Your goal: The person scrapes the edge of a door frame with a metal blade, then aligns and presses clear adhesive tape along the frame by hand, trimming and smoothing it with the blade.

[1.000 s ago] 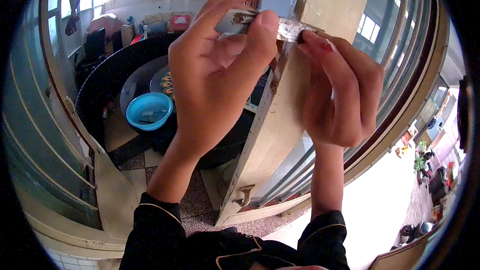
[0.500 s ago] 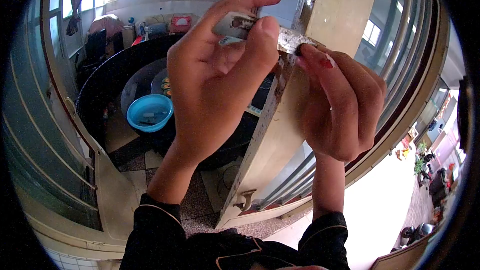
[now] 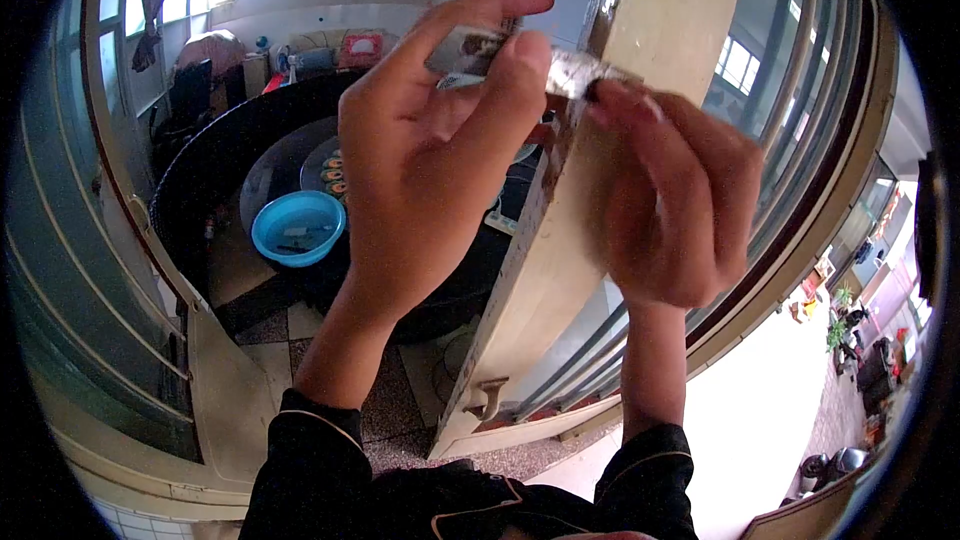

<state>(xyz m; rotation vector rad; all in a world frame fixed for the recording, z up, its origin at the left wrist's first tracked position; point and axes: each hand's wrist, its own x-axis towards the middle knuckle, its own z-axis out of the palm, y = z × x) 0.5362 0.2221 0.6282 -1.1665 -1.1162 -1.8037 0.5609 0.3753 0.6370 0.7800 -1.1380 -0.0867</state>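
A worn metal plate (image 3: 575, 73) lies across the edge of the cream door (image 3: 560, 250), high in the view. My left hand (image 3: 425, 160) grips the plate's left part between thumb and fingers, its index finger stretched above. At the plate's right end, my right hand (image 3: 680, 190) pinches a small dark thing that is too small to name. The fingertips of my right hand are slightly blurred, and a red mark shows less clearly there.
A blue basin (image 3: 299, 229) stands on a round dark table behind the left forearm. A door handle (image 3: 487, 398) sticks out low on the door. Barred glass panels (image 3: 95, 270) stand at the left, and more bars run at the right.
My right hand's fingertips have shifted slightly left and turned at the plate's end. My left hand keeps its hold, with only small shifts of hand and view.
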